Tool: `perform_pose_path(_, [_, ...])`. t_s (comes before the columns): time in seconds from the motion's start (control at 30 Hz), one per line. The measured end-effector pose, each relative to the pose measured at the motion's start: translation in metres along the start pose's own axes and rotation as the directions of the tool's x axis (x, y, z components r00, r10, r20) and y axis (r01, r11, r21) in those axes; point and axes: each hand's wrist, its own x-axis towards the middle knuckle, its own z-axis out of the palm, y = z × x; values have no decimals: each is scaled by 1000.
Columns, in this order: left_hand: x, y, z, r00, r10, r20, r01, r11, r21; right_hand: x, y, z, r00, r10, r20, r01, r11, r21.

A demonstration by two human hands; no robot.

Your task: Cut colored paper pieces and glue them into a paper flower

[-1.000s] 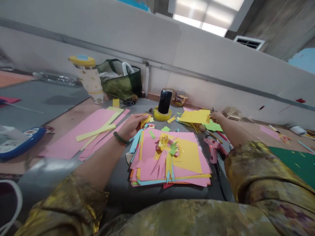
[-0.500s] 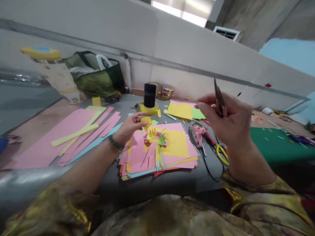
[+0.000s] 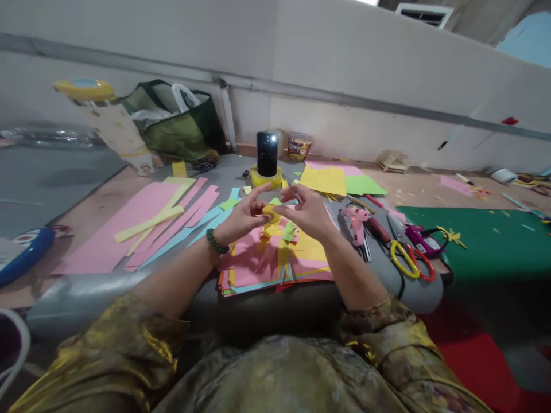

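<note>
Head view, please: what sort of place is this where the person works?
Probably a craft workroom or a shared handicraft workshop. A pink hot glue gun lies beside the stack of coloured paper, and a large pink paper sheet lies with cut strips on the left.

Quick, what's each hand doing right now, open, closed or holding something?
Left hand: closed on a yellow paper piece.
Right hand: partly curled at that piece; its grip can't be told.
</note>
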Motion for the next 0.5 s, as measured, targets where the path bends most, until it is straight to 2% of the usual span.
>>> perform_pose_path(0.07, [-2,0,3,1000,-29,6,28,999,30,3,5,9,998,27,59,-31,998,61])
perform_pose_path(0.13, [-3,2,5,998,-54,-16,55,998,43,4,11,14,995,83,58,-90,988,123])
perform_pose_path(0.23, [-4,4,6,992,-83,-100,87,996,34,2,20,16,984,175,-18,-168,963,213])
perform_pose_path(0.33, [-3,5,7,969,-162,-188,163,987,-13,0,23,16,969,236,-72,-206,936,287])
perform_pose_path(0.5, [0,4,14,944,-267,-192,233,955,-182,-2,22,18,946,289,-148,-217,902,375])
